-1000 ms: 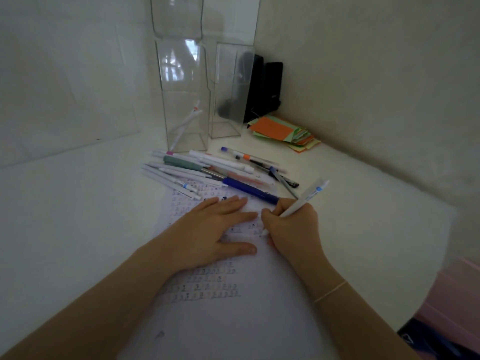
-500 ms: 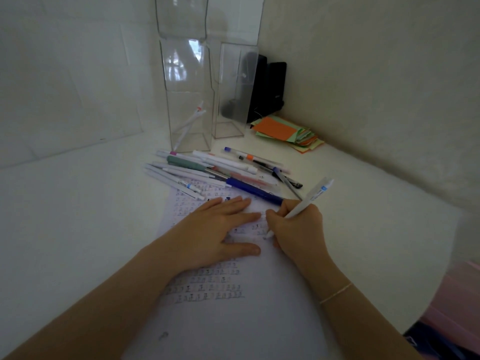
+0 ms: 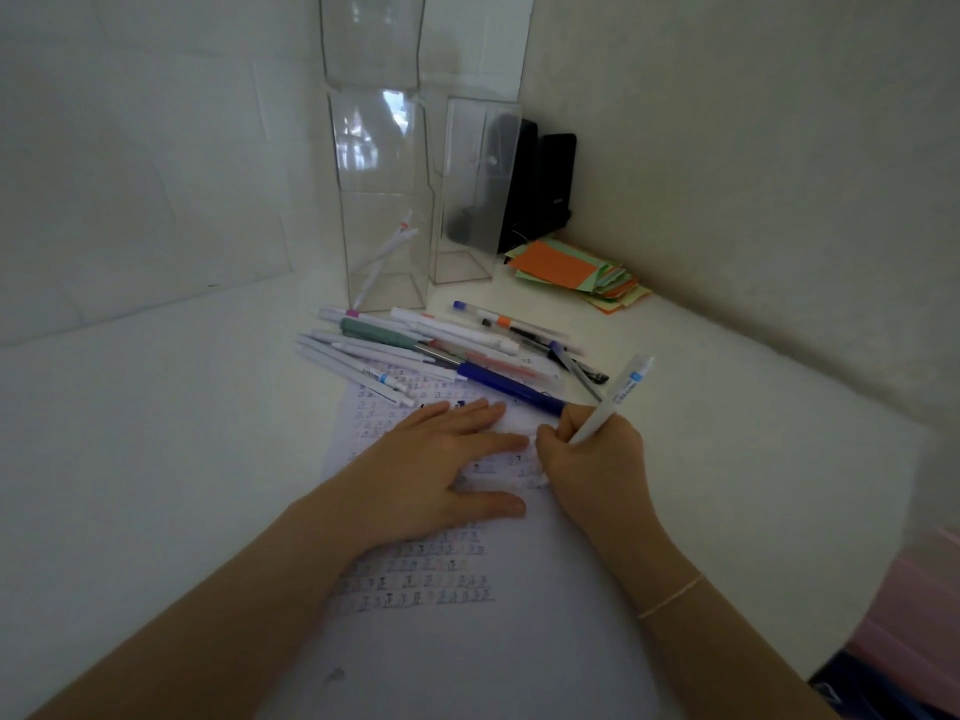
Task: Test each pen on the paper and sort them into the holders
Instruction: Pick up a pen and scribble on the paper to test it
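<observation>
Head view: the left hand [image 3: 441, 470] lies flat on the paper [image 3: 467, 641], fingers straight and together, thumb spread, pressing the sheet down and holding nothing. The right hand [image 3: 592, 459] has its fingers curled round a white pen [image 3: 613, 402], pinched in a writing grip, with the tip on the paper just beside the left fingertips and the blue-marked end tilted up and to the right. Rows of small test marks cover the sheet above and below the left hand. A pile of pens [image 3: 441, 350] lies across the paper's far edge, a dark blue pen [image 3: 509, 388] nearest the hands. Beyond stand two clear holders: the left holder [image 3: 384, 200] has white pens leaning inside, and the right holder [image 3: 475, 189] stands just beside it. Coloured notes [image 3: 571, 272] lie to the right on the table [image 3: 156, 433].
</observation>
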